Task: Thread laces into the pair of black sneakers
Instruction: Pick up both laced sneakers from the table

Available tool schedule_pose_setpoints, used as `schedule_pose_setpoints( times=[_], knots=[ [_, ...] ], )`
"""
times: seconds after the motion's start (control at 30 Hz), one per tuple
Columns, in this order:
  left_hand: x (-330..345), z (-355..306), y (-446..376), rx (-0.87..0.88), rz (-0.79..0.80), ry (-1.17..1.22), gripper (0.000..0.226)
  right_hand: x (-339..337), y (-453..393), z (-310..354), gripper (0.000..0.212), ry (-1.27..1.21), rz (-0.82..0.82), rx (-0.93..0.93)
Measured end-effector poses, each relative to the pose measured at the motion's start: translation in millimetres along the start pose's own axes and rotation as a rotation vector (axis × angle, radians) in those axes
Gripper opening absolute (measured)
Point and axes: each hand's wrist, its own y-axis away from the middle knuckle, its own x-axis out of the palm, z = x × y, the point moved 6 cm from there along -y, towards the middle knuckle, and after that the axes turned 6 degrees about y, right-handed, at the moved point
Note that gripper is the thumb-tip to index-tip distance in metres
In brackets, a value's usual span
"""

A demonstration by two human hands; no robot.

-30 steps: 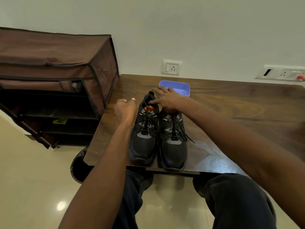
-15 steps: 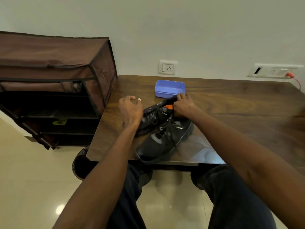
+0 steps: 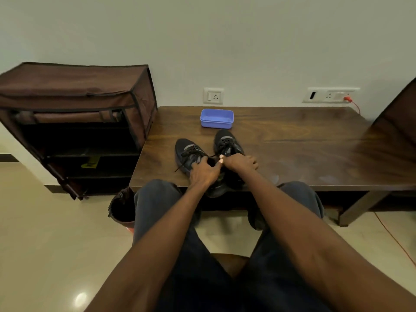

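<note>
Two black sneakers stand side by side near the front edge of the wooden table (image 3: 304, 149), toes pointing away from me. Both have black laces running through their eyelets. The left sneaker (image 3: 188, 152) angles slightly left, and a loose lace end trails off its left side. My left hand (image 3: 202, 172) grips its heel opening, thumb towards the middle. The right sneaker (image 3: 227, 141) sits a little farther back. My right hand (image 3: 242, 164) holds its collar with the thumb up and the fingers curled over the far side. The hands hide both heels.
A blue plastic tub (image 3: 216, 119) sits behind the sneakers by the wall. A brown fabric shoe rack (image 3: 74, 113) stands against the table's left end. A dark bin (image 3: 122, 209) is on the floor by my left knee. An orange cable (image 3: 354, 105) hangs at the right.
The sneakers have been turned round so the toes point away and now sit apart near the front edge. Both hands moved from the far side to the heels.
</note>
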Motion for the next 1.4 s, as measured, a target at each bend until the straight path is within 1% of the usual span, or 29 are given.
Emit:
schedule_pose_setpoints(
  times=[0.03, 0.07, 0.13, 0.23, 0.37, 0.43, 0.5, 0.57, 0.6, 0.67, 0.73, 0.77, 0.8, 0.83, 0.87, 0.93, 0.97, 1.03, 1.1, 1.13, 1.17, 1.23, 1.27, 1.33, 1.4],
  knots=[
    [3, 2, 6, -0.033, 0.019, 0.009, 0.090, 2, 6, -2, 0.073, -0.046, 0.016, -0.010],
    [5, 4, 10, -0.070, 0.034, 0.001, 0.090, 6, 8, -3, 0.069, -0.082, 0.037, -0.033],
    [6, 7, 19, -0.104, 0.057, -0.092, 0.077, 9, 17, -4, 0.061, -0.148, 0.054, -0.122],
    [2, 12, 19, -0.068, 0.039, -0.188, 0.051, 13, 35, -12, 0.047, -0.168, 0.078, -0.282],
    [-3, 11, 17, -0.015, 0.069, -0.190, 0.035, 23, 36, -27, 0.057, -0.212, 0.086, -0.310],
    [-6, 10, 17, 0.001, 0.075, -0.175, 0.033, 23, 32, -26, 0.059, -0.197, 0.094, -0.327],
    [-11, 7, 13, -0.007, 0.070, -0.162, 0.032, 16, 32, -22, 0.057, -0.188, 0.093, -0.348],
    [-13, 4, 3, -0.038, 0.086, -0.171, 0.032, 10, 29, -18, 0.053, -0.114, 0.079, -0.362],
    [-12, 3, -3, -0.070, 0.115, -0.177, 0.037, 9, 25, -15, 0.052, -0.049, 0.082, -0.356],
    [-10, -1, -17, -0.140, 0.193, -0.179, 0.050, 4, 19, -4, 0.055, 0.124, 0.171, -0.339],
    [-3, -5, -30, -0.224, 0.318, -0.235, 0.060, 0, 13, 9, 0.063, 0.337, 0.346, -0.315],
    [2, -10, -33, -0.254, 0.398, -0.284, 0.063, -2, 8, 14, 0.068, 0.425, 0.404, -0.313],
    [8, -15, -40, -0.287, 0.478, -0.338, 0.066, -6, -1, 20, 0.074, 0.500, 0.439, -0.316],
    [10, -20, -44, -0.298, 0.531, -0.386, 0.067, -5, -10, 23, 0.078, 0.562, 0.439, -0.322],
    [13, -21, -55, -0.295, 0.556, -0.436, 0.070, -3, -19, 29, 0.081, 0.616, 0.440, -0.337],
    [14, -13, -70, -0.264, 0.544, -0.572, 0.080, 12, -34, 34, 0.087, 0.701, 0.452, -0.361],
    [16, -11, -75, -0.252, 0.564, -0.608, 0.085, 21, -42, 37, 0.089, 0.701, 0.478, -0.358],
    [17, -9, -77, -0.245, 0.582, -0.611, 0.091, 32, -46, 36, 0.087, 0.653, 0.477, -0.364],
    [11, -15, -62, -0.258, 0.566, -0.489, 0.078, 32, -38, 30, 0.074, 0.526, 0.383, -0.369],
    [6, -18, -55, -0.296, 0.554, -0.419, 0.071, 22, -27, 27, 0.067, 0.455, 0.360, -0.379],
    [2, -16, -49, -0.323, 0.509, -0.381, 0.070, 16, -17, 25, 0.060, 0.420, 0.346, -0.385],
    [-5, -15, -32, -0.379, 0.429, -0.399, 0.069, 0, 2, 20, 0.050, 0.433, 0.398, -0.378],
    [-6, -15, -24, -0.384, 0.392, -0.408, 0.061, -6, 9, 18, 0.049, 0.427, 0.431, -0.369],
    [-12, -22, -14, -0.342, 0.327, -0.458, 0.049, -26, 21, 20, 0.047, 0.389, 0.456, -0.344],
    [-23, -34, -6, -0.322, 0.279, -0.470, 0.043, -43, 30, 25, 0.042, 0.352, 0.452, -0.345]
  ],
)
